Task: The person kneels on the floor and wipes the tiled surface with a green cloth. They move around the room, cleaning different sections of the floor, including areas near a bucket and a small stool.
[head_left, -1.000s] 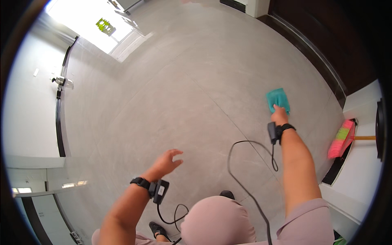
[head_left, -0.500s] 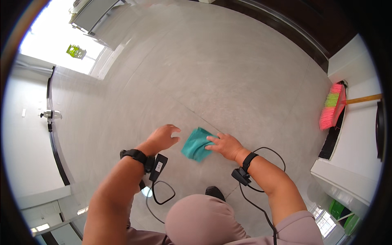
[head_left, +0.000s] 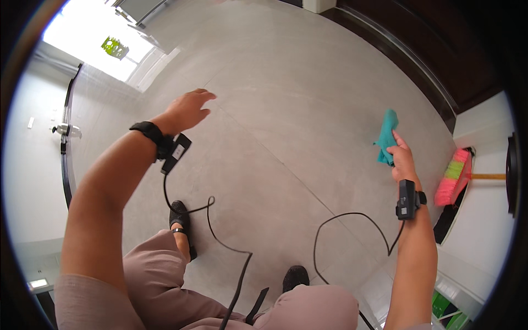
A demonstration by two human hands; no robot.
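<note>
A teal cloth (head_left: 388, 135) is bunched in my right hand (head_left: 403, 158), which is stretched out to the right with thumb and fingers closed on it. Part of the cloth hangs beyond the fingertips. Out to the left, my left hand (head_left: 190, 110) is raised over the grey floor (head_left: 264, 132) with nothing in it and its fingers apart. Each wrist wears a black strap with a small black box, the left box (head_left: 176, 154) and the right box (head_left: 406, 199), each trailing a black cable.
A pink and yellow-green broom (head_left: 454, 176) with a wooden handle leans by the right wall. Dark brown woodwork (head_left: 423, 49) stands at the far right. A door stopper (head_left: 65, 130) is at the left wall. My black shoes (head_left: 295, 278) are on the floor below.
My right hand has gripped the teal cloth and carried it far to the right. My left hand has moved up and left. My legs have shifted, and a second shoe now shows.
</note>
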